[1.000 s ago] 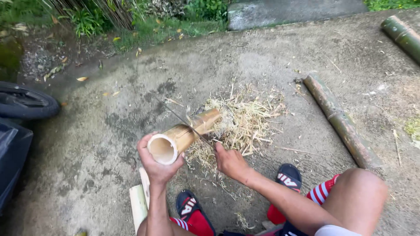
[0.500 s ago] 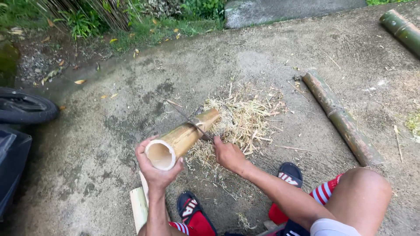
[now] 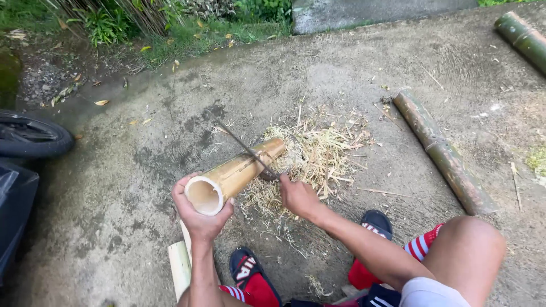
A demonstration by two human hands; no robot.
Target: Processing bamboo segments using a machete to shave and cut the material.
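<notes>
Your left hand [image 3: 200, 219] grasps the bamboo [image 3: 236, 175] end, your right [image 3: 298, 198] clenches the knife [image 3: 250, 153]: hold steady, scrape away from both grips

Bare concrete [image 3: 341, 74] lies open beyond my fingers [image 3: 290, 190]; shavings [image 3: 318, 156] crowd just ahead, a bamboo pole [image 3: 438, 150] blocks the right.

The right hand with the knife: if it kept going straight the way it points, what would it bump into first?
Probably the bamboo tube. The right hand points up and left, its blade already lying across the tube, which the left hand holds. Depth is hard to judge from one view.
</notes>
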